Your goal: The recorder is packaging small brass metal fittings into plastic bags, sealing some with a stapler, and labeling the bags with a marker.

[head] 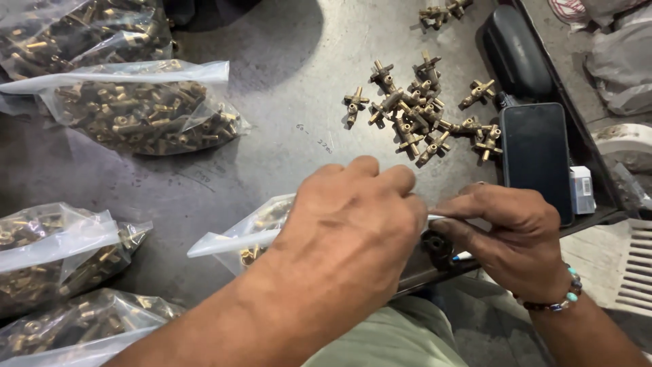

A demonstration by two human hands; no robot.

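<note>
Metal bench [285, 75]: fitting bags [142, 112], loose fittings [418, 112], phone [536, 156].

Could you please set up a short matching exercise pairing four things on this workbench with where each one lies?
Things:
1. loose brass fittings
2. black phone
3. small bag of fittings
4. beaded bracelet

Places:
A. on the right wrist
B. under the left hand
C. scattered bare on the grey bench, top centre
D. face up at the bench's right edge

Pairs: 1-C, 2-D, 3-B, 4-A
</note>
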